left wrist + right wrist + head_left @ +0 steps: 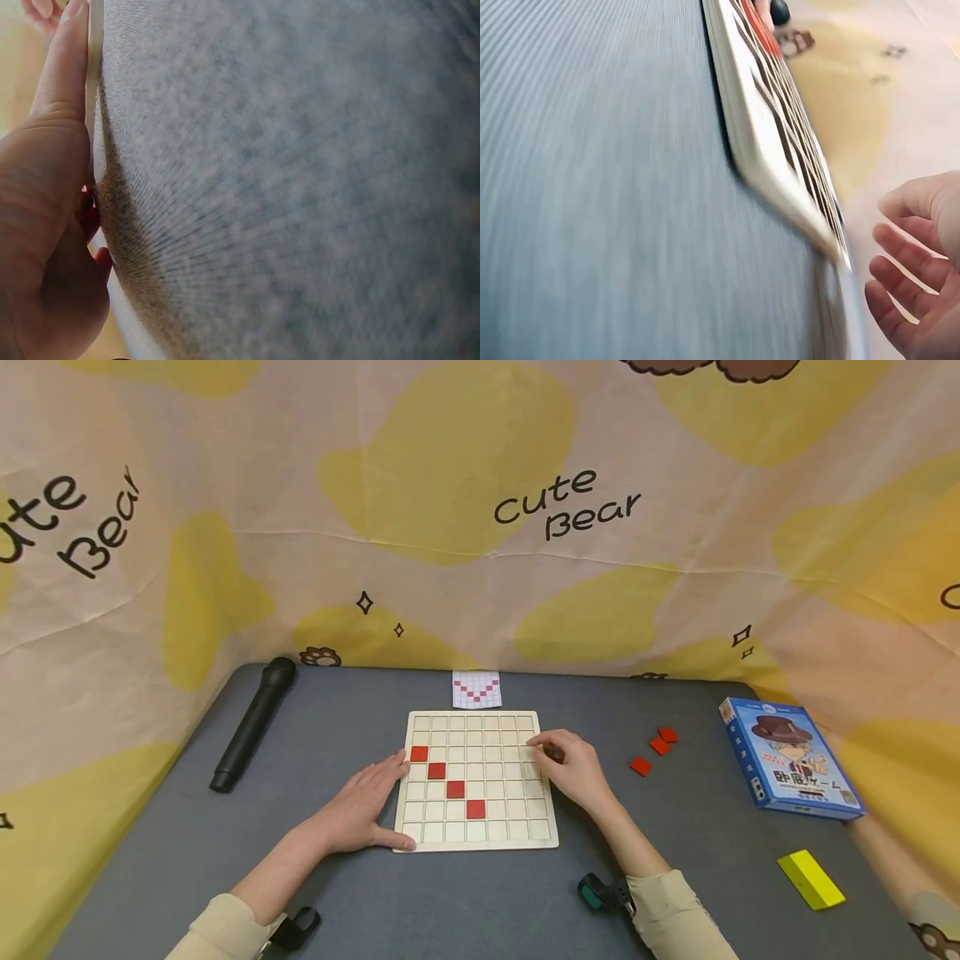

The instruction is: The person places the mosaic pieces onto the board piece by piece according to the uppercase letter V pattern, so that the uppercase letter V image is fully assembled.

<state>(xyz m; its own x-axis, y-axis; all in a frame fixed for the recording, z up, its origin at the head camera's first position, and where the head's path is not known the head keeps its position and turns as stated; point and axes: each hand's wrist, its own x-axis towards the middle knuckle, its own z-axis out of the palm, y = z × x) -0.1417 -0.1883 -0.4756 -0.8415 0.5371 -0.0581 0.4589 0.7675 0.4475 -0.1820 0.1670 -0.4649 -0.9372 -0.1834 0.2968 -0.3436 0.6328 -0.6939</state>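
Note:
A cream grid board point(480, 842) lies flat on the grey table, with several red square tiles point(455, 789) set in its cells in a diagonal line down to the right. My left hand point(358, 807) rests along the board's left edge, fingers extended and thumb on the near left corner. Over the upper right edge of the board is my right hand point(573, 767), its fingers loosely bent. The right wrist view shows those fingers point(904, 279) apart from each other, with nothing held. A small card point(476, 690) with a red V pattern lies just beyond the board.
Three loose red tiles point(660, 746) lie right of the board. Farther right are a blue game box point(795, 760) and a yellow block point(812, 880). A black microphone point(253, 727) lies at the left. A patterned cloth point(442, 477) hangs behind the table point(450, 910).

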